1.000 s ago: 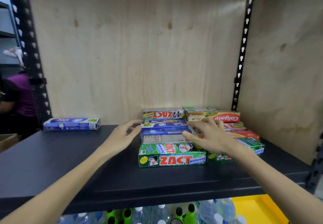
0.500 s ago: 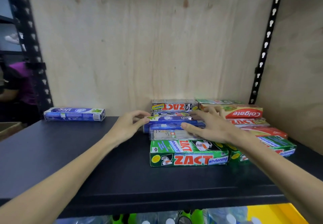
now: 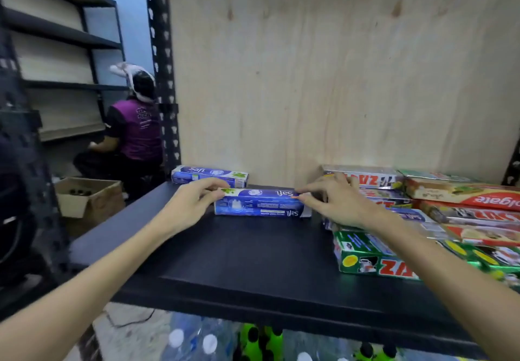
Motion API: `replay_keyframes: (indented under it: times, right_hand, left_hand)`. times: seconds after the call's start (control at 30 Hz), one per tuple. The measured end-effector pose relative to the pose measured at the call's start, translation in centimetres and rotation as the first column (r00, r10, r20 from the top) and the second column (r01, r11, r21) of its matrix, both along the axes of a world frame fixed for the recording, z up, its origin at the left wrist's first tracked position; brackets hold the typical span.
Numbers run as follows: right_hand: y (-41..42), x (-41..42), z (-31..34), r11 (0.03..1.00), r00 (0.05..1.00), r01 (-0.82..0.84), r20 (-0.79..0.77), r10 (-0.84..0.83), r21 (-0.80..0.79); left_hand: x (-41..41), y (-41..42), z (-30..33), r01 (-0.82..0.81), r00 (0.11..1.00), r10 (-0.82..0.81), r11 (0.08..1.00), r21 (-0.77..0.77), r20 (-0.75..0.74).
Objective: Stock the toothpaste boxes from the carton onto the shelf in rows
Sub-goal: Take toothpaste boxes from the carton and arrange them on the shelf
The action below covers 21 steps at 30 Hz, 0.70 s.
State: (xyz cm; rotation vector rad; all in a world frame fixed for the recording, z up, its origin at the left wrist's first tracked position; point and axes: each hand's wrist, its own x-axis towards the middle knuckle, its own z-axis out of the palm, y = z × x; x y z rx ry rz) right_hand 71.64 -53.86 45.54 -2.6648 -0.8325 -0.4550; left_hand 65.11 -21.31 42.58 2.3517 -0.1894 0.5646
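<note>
A blue Safi toothpaste box (image 3: pixel 260 203) is held over the black shelf (image 3: pixel 239 259), lengthwise left to right. My left hand (image 3: pixel 189 206) pinches its left end and my right hand (image 3: pixel 334 202) pinches its right end. Another blue Safi box (image 3: pixel 209 175) lies against the plywood back at the shelf's left. To the right is a pile of boxes: a green Zact box (image 3: pixel 374 259) at the front, a silver Zact box (image 3: pixel 363 177) at the back, and a red Colgate box (image 3: pixel 464 193) on top at the right.
Plywood panel (image 3: pixel 323 79) backs the shelf. A black perforated upright (image 3: pixel 164 79) stands at its left. Beyond it a person in a purple vest (image 3: pixel 138 130) crouches by a cardboard carton (image 3: pixel 87 196). Bottles (image 3: pixel 253 341) stand on the level below.
Both hands have lifted the blue box off the pile and carried it left, towards the other blue box. The camera has swung left with them.
</note>
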Motion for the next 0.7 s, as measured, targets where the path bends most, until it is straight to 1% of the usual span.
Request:
replay_keyframes:
  times: [0.1, 0.2, 0.27, 0.4, 0.47, 0.53, 0.6, 0.7]
  right_hand:
    - [3.1, 0.1, -0.3, 0.999, 0.999, -0.050, -0.008, 0.050, 0.012]
    - [5.7, -0.5, -0.5, 0.992, 0.994, -0.106, 0.037, 0.104, 0.062]
    - [6.7, -0.9, -0.7, 0.988, 0.993, -0.117, 0.036, 0.114, 0.099]
    - [7.1, -1.1, -1.1, 0.960, 0.985, -0.132, -0.078, 0.156, 0.247]
    - [7.1, -1.0, -1.4, 0.941, 0.982, -0.119, -0.105, 0.159, 0.318]
    - [7.0, -1.4, -1.4, 0.921, 0.970, -0.121, -0.153, 0.189, 0.369]
    - [6.5, -1.8, -1.3, 0.916, 0.951, -0.134, -0.210, 0.225, 0.378]
    - [5.9, -1.8, -1.4, 0.953, 0.948, -0.125, -0.250, 0.196, 0.275]
  left_hand:
    - [-1.5, 3.5, 0.1, -0.054, 0.998, 0.054, 0.998, 0.019, 0.015]
    - [-2.9, 6.0, -0.3, -0.093, 0.995, 0.094, 0.995, -0.023, 0.029]
    - [-3.7, 7.0, -0.6, -0.102, 0.994, 0.104, 0.992, -0.070, 0.021]
    - [-4.6, 7.3, -1.0, -0.040, 0.999, 0.037, 0.976, -0.215, -0.014]
    - [-4.9, 7.1, -0.9, -0.007, 1.000, 0.002, 0.962, -0.272, -0.018]
    - [-5.4, 6.8, -0.9, 0.063, 0.998, -0.070, 0.940, -0.336, -0.010]
    - [-5.8, 6.7, -0.9, 0.125, 0.991, -0.134, 0.922, -0.367, -0.001]
    - [-5.9, 6.8, -1.1, 0.200, 0.975, -0.221, 0.913, -0.356, -0.019]
